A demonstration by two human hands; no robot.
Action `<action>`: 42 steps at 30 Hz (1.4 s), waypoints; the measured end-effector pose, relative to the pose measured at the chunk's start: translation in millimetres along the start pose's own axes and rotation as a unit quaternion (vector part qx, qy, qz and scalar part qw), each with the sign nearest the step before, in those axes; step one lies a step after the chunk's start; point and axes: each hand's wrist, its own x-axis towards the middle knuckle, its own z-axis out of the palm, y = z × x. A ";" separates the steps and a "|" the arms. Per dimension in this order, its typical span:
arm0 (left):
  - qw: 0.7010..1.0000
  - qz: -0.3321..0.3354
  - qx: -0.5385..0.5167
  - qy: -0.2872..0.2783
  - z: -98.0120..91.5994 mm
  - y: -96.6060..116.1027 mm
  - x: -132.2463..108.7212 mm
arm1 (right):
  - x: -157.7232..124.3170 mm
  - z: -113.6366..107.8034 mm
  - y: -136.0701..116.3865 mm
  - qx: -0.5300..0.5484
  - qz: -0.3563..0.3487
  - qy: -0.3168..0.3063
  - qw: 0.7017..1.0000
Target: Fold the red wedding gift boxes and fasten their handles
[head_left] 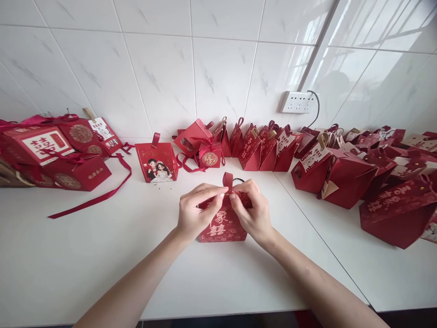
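Note:
A red paper gift box [223, 231] with pale Chinese characters on its front stands upright on the white table in front of me. From its top edge rises a red ribbon loop [227, 180]. My left hand [200, 207] is closed at the box's top left, its thumb and index finger pinched together at the base of the loop. On the other side, my right hand [254, 208] grips the top right edge, thumb in front and fingers behind. Whatever small part may lie between the fingertips is hidden. A thin black band [239, 180] shows by my right fingers.
A red box with a printed couple [157, 166] stands behind on the left. Stacked red boxes [78, 168] and a trailing ribbon [92, 200] lie far left. Several red boxes line the back [251, 152] and right [398, 212]. A power strip [297, 102] is on the tiled wall.

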 end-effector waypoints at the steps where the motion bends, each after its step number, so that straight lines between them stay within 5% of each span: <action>1: 1.000 -0.003 0.001 -0.001 -0.2 0.3 0.1 | 0.2 0.2 -0.2 0.001 0.002 0.000 1.000; 8: 0.999 -0.015 0.028 -0.001 0.4 1.6 -2.1 | 1.8 -0.7 -3.2 0.009 0.023 -0.005 1.000; 19: 0.986 -0.162 0.017 0.023 1.8 3.3 -4.9 | -6.7 3.4 2.4 0.040 0.091 0.019 0.995; 42: 0.987 -0.160 0.007 0.011 0.1 8.4 -1.5 | 2.1 -3.8 -6.6 0.032 0.076 -0.018 0.996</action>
